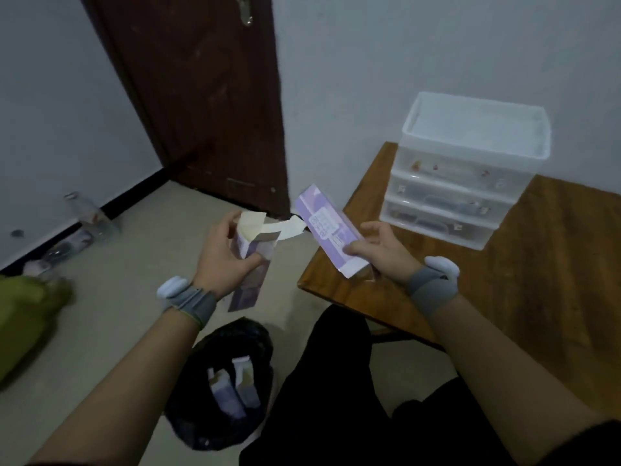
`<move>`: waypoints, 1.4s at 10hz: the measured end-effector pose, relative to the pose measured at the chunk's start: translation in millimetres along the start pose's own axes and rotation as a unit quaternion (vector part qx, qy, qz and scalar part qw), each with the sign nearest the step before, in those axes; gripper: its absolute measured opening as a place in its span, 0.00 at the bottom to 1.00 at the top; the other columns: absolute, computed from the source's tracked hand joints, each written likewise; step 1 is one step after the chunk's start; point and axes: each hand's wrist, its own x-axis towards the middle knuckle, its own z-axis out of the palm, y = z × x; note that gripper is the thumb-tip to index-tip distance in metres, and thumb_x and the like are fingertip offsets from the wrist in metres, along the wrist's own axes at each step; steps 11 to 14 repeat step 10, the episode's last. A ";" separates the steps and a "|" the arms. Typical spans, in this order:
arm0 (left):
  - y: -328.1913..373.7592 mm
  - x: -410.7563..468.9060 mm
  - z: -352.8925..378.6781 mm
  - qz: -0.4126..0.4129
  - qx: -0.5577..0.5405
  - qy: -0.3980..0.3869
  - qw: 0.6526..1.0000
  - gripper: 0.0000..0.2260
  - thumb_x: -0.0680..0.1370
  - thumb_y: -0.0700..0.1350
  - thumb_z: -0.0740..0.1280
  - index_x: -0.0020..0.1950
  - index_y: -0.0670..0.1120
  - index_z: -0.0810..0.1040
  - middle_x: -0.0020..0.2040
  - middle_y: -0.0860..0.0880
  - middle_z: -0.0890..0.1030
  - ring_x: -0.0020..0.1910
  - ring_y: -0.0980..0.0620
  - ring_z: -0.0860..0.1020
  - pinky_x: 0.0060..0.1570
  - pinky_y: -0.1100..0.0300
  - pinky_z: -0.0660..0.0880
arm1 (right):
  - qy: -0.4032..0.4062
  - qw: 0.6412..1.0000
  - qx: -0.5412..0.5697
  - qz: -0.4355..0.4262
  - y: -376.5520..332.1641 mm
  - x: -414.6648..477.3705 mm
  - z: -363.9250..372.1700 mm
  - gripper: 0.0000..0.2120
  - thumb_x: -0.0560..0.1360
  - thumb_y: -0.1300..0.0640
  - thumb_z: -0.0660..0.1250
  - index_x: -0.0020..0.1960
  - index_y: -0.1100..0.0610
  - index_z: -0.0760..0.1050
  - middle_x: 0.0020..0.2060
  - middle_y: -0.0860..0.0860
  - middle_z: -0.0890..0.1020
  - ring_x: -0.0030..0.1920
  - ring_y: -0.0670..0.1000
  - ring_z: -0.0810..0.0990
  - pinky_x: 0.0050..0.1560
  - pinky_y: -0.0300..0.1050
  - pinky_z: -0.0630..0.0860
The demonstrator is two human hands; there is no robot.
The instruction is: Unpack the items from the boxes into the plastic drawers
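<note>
Two hands: left hand [224, 255] closed around an opened purple box [250, 260], top flaps up and a pale strip trailing right; right hand [381, 252] pinching the near end of a flat purple packet [327, 227], fingers otherwise loose.
Packet axis: long, running from the right hand up and away to the far left, its far end over the floor just off the desk [554, 264] edge.
Key relation: plastic drawers [467, 173] stand far right of the packet, on the desk against the wall; right hand is the nearer, left hand well apart.
Drawers count: three fronts, all appearing pushed in, plus one open top tray.
Box count: one in hand; two more opened boxes [235, 386] visible in the black bag [215, 415] on the floor, near.
Judged step: packet is out of its box, next to be stowed; a drawer must be opened first.
</note>
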 end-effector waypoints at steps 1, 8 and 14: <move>-55.5 -23.5 -28.1 -0.050 0.012 0.028 0.998 0.31 0.65 0.40 0.76 0.66 0.45 0.71 0.54 0.47 0.76 0.51 0.50 0.75 0.47 0.55 0.75 | -0.027 0.997 -0.065 -0.023 -8.8 19.3 66.6 0.26 0.67 0.46 0.76 0.60 0.52 0.70 0.51 0.52 0.80 0.38 0.51 0.81 0.27 0.40 0.75; -230.8 -149.2 -37.0 -0.421 0.082 0.018 0.903 0.17 0.77 0.47 0.67 0.62 0.39 0.72 0.60 0.38 0.77 0.58 0.38 0.75 0.56 0.50 0.72 | -0.236 0.853 -0.452 -0.111 74.2 41.9 234.6 0.31 0.72 0.36 0.62 0.69 0.52 0.69 0.64 0.56 0.74 0.61 0.59 0.75 0.59 0.50 0.74; -211.8 -113.5 -34.6 -0.372 0.086 0.073 0.921 0.10 0.81 0.47 0.57 0.46 0.42 0.71 0.40 0.41 0.79 0.39 0.40 0.74 0.39 0.52 0.68 | -0.156 0.897 -0.390 -0.134 59.0 52.5 207.7 0.23 0.75 0.42 0.65 0.65 0.53 0.74 0.60 0.54 0.78 0.57 0.55 0.78 0.57 0.47 0.74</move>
